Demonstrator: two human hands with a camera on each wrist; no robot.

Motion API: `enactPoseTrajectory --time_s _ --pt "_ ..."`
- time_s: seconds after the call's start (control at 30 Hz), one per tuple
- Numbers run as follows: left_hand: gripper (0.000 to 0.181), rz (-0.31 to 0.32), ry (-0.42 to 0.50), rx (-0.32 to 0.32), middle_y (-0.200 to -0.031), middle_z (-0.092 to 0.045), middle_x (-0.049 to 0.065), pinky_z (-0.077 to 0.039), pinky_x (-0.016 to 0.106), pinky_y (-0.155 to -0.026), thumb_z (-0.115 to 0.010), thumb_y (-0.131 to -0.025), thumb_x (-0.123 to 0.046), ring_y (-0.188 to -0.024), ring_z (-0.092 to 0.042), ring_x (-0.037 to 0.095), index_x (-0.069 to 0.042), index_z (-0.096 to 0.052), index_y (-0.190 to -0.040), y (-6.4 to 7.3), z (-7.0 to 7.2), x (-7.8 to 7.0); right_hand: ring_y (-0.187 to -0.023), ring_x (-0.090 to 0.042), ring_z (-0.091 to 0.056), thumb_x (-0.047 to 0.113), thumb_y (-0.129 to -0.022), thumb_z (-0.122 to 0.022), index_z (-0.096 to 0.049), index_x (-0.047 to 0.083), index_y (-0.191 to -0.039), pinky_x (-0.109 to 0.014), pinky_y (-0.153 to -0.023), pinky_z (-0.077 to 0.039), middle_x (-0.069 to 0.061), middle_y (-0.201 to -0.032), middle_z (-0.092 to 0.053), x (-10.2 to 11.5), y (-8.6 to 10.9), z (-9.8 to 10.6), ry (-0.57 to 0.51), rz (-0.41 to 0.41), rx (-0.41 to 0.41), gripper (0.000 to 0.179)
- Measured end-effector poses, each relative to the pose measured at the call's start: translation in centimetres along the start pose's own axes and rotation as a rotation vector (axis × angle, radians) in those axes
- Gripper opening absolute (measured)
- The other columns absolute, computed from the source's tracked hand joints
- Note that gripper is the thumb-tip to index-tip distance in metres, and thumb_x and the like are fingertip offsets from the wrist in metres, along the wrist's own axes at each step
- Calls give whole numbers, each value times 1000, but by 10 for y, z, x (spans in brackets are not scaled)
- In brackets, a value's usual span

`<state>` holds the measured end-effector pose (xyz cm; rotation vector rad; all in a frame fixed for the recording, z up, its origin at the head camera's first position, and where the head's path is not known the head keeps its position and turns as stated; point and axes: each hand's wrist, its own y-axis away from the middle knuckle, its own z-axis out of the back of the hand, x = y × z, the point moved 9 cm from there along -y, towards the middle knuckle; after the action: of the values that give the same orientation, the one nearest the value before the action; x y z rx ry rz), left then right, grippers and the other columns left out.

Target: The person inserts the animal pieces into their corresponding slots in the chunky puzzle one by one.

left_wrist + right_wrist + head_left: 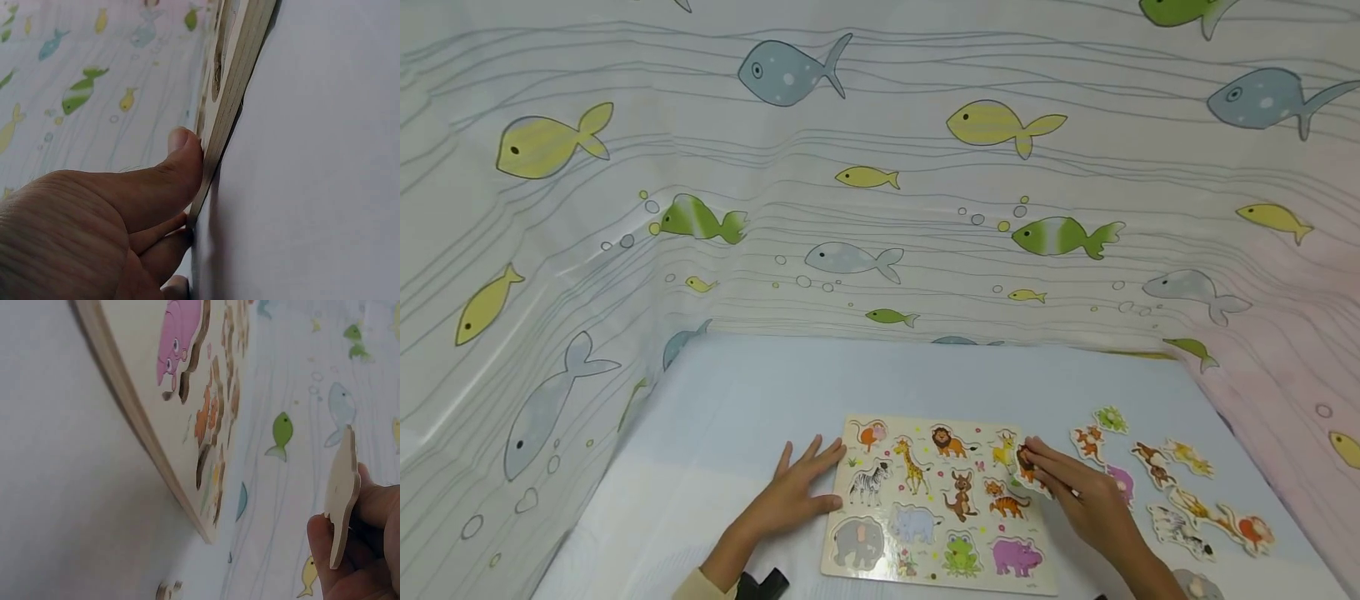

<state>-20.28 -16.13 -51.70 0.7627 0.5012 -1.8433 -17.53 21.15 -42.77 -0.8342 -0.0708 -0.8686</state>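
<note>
A wooden animal puzzle board lies flat, with animal pictures in cut-out recesses. My left hand is at its left edge, fingers spread; in the left wrist view the thumb touches the board's side. My right hand pinches a lion puzzle piece over the board's right edge, near the yellow antelope-like picture. In the right wrist view, the plain wooden back of the lion piece shows between thumb and fingers, apart from the board.
Loose animal pieces lie right of the board: a frog, a tiger, a kangaroo, a zebra, a monkey and others. My right forearm partly covers a purple piece. Fish-patterned cloth surrounds the white table.
</note>
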Motion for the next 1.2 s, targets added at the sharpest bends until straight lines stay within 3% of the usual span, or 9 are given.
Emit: enactPoseTrajectory --time_s 0.2,0.43,0.57,1.03,1.2 --pt "81 4 9 26 -159 -37 12 17 66 -118 -75 -83 -41 -152 -17 43 -6 -44 -150 0 -2 0 -126 -2 -56 -9 -79 -75 -72 7 -122 -1 -97 -41 -15 -127 -69 1 -19 -19 -21 35 48 46" --pt "82 12 10 24 -160 -37 11 17 65 -119 -75 -83 -40 -153 -17 42 -7 -43 -151 -1 -2 -1 -117 -25 -67 -10 -80 -74 -71 4 -122 -4 -97 -45 -18 -127 -69 4 -46 -42 -89 141 90 45" --pt "82 17 13 26 -160 -37 10 17 65 -119 -76 -83 -38 -153 -17 42 -7 -43 -151 -1 -2 -1 -113 -31 -68 -9 -81 -73 -70 2 -123 -4 -97 -45 -20 -126 -69 5 -57 -54 -118 170 106 43" --pt "80 -1 -1 13 -159 -39 12 14 66 -119 -77 -83 -35 -152 -19 44 -6 -44 -150 0 1 -3 -115 -35 -67 -5 -86 -70 -70 0 -123 -1 -97 -42 -19 -128 -68 0 -70 -94 -191 140 186 37" --pt "80 -1 -1 22 -159 -38 11 15 65 -120 -76 -83 -35 -153 -18 43 -6 -43 -151 0 0 -2 -117 -35 -66 -4 -87 -70 -70 0 -123 -11 -95 -50 -18 -128 -68 -2 -73 -103 -214 122 206 36"
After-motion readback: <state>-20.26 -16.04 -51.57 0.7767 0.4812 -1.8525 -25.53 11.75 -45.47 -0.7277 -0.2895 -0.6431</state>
